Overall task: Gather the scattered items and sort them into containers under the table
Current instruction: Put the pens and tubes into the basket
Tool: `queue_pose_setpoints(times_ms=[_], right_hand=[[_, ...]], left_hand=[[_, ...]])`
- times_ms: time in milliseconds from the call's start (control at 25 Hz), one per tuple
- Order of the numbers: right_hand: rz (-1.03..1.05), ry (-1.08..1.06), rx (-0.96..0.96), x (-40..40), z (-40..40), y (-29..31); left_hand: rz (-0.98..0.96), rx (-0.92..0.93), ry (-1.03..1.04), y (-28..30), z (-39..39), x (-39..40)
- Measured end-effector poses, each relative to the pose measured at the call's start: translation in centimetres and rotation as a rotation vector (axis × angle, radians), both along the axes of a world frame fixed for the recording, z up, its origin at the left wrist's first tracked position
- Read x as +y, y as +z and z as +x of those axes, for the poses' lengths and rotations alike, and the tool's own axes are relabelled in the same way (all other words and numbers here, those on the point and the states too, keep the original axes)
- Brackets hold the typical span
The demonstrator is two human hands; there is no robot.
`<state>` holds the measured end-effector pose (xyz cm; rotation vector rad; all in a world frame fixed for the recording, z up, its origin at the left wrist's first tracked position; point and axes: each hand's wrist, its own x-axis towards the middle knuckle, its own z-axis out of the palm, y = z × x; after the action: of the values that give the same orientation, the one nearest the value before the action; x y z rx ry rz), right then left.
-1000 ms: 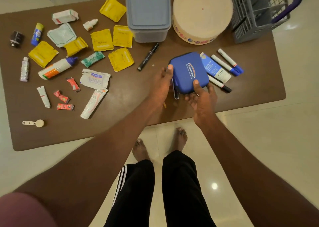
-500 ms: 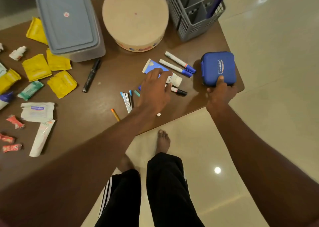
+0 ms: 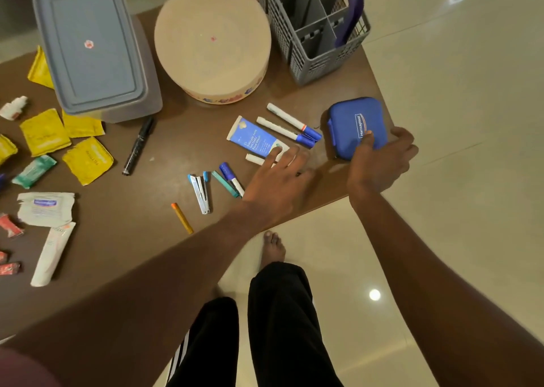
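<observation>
Fingers of my right hand (image 3: 379, 162) curl round the near edge of the blue Hansaplast case (image 3: 354, 126), thumb pressed on its lid; the case lies at the right corner of the bench (image 3: 123, 239). My left hand (image 3: 276, 180) spreads its fingers, straight and apart, over the blue face-wash tube (image 3: 256, 139), fingertips on the tube's cap end and on a white marker (image 3: 255, 159) whose far half my hand hides. Two blue-capped markers (image 3: 290, 127) lie just beside the tube, between it and the case.

Near my left wrist lie a small stapler (image 3: 201, 192), a teal pen and a blue-capped marker (image 3: 231, 177) partly under my hand, and an orange-tipped stick (image 3: 182, 218). Yellow sachets (image 3: 44, 131), red wrappers and a small bottle are cut off at the left edge; print on most packets is too blurred to read. One sachet is half tucked behind the grey lidded box (image 3: 88, 45).

Farther back stand a round beige container (image 3: 212, 42) and a grey divided caddy (image 3: 312, 24) with a purple handle. The brown bench stands on glossy cream floor tiles (image 3: 456, 92), and my bare foot shows below its edge.
</observation>
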<state>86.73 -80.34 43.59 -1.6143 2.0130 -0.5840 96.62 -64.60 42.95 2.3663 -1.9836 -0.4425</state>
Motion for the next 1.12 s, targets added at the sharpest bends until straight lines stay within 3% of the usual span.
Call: queue_pose_setpoints(times_ms=[160,240,280,360,480,920,1120], right_hand=[[-0.382,0.511,-0.178,-0.9,5.2,3.2],[-0.551,0.747,-0.117,-1.8,8.7,5.1],[-0.550,0.845,-0.022,-2.3,10.4,6.0],[-0.348,0.959,0.209,-3.1,13.1,6.3],[-0.171,0.985,0.330,-3.6,14.5,5.1],[-0.191,1.000,0.178,1.4,11.6,3.3],[-0.164,1.009,0.164,3.9,10.8,4.2]], left_hand=[[0.064,-0.076,0.045,-1.7,0.0,-0.3],[0.068,-0.082,0.056,-2.1,0.3,0.0],[0.066,-0.078,0.053,-2.1,0.4,0.1],[0.053,-0.089,0.045,-1.9,0.7,0.5],[0.063,-0.113,0.061,-1.7,1.3,1.0],[0.029,-0.142,0.124,-2.0,2.7,6.4],[0.000,-0.072,0.128,-2.1,3.0,8.6]])
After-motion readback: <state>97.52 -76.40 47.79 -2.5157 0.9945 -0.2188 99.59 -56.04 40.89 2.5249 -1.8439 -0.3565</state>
